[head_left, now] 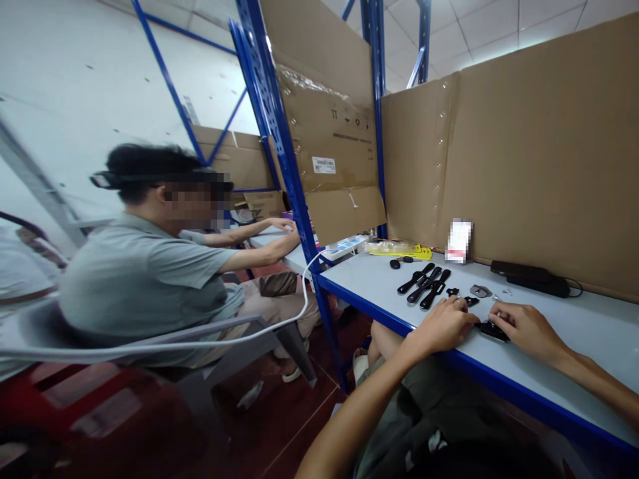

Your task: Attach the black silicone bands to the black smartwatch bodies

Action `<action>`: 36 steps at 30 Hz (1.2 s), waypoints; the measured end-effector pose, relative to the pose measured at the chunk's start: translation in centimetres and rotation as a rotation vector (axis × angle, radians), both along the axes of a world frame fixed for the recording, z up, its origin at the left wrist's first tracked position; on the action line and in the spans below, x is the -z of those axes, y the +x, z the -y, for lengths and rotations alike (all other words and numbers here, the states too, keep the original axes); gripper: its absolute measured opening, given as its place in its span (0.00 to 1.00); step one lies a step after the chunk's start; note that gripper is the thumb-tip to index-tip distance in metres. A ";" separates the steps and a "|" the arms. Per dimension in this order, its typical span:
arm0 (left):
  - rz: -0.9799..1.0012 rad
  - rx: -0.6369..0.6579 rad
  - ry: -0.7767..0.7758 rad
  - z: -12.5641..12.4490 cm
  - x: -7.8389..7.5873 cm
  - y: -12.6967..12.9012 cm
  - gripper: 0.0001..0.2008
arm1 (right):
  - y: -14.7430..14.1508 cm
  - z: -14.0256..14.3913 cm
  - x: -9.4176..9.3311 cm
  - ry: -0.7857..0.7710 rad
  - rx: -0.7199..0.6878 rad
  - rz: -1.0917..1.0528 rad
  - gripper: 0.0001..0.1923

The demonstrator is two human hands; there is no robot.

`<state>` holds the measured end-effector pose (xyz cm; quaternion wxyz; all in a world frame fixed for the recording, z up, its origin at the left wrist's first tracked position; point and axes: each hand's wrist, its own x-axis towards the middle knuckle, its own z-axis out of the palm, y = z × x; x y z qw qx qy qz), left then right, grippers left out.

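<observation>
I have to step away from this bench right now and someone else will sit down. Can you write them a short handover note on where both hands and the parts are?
Left hand: resting on the grey table, fingertips on the small black part; grip unclear.
Right hand: fingers on the same black part from the other side.
Parts: three black handle-like pieces lie side by side behind the hands; small metal bits beside them; a yellow packet by the cardboard wall; a black device with cord further right.
Done: cannot tell; parts are laid out.
Left: the three black pieces lie untouched.
A co-worker sits at the next bench, left.
</observation>
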<state>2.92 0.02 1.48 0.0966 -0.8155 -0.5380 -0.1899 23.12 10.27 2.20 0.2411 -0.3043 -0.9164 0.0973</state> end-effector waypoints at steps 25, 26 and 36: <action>-0.013 -0.010 -0.017 0.1 -0.3 0.1 0.15 | 0.0 0.2 -0.5 0.028 -0.088 0.036 0.24; -0.011 -0.012 -0.018 0.1 -0.3 0.1 0.15 | 0.0 0.3 -0.5 0.028 -0.114 0.030 0.24; -0.010 0.006 -0.003 0.0 -0.1 -0.1 0.14 | 0.3 -0.3 -0.5 0.093 -0.151 0.040 0.25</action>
